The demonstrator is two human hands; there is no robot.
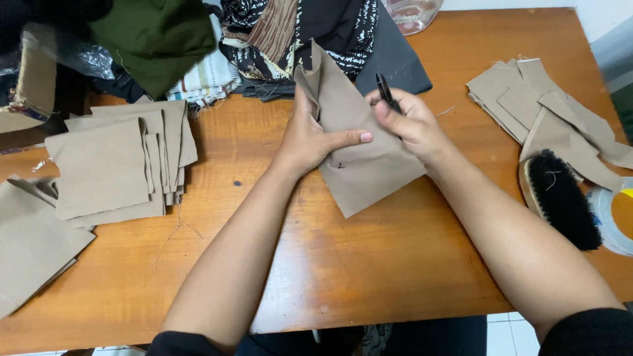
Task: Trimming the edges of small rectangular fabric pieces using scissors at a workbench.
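Head view: tan fabric piece held up between both hands

Head view, the only one, looks down on a wooden worktop (316,264). The left hand (316,135) grips a tan fabric piece (362,165), thumb stretched flat across its face and fingers tucked behind its folded upper edge. The right hand (412,122) is curled shut at the piece's right edge, pinching both the cloth and a slim black tool (384,89) whose tip stands up above the knuckles. The piece hangs tilted, lower corner toward the person, its bottom resting on or just above the wood; which one is unclear.

By my reading, the step in hand is handling or checking this single piece, with a small dark mark near its middle. Any next move calls for keeping the cloth taut between the two grips and the tool's tip clear of the left thumb.

A stack of cut tan pieces (122,161) lies to the left, loose tan offcuts (547,109) to the right, with a black-bristled brush (560,198) near them. A heap of mixed fabrics (264,39) sits at the far edge.

Whether the tool is a pen, clipper or something else cannot be made out. A round object is cut off at the right border, and the left fingers are hidden behind the cloth.
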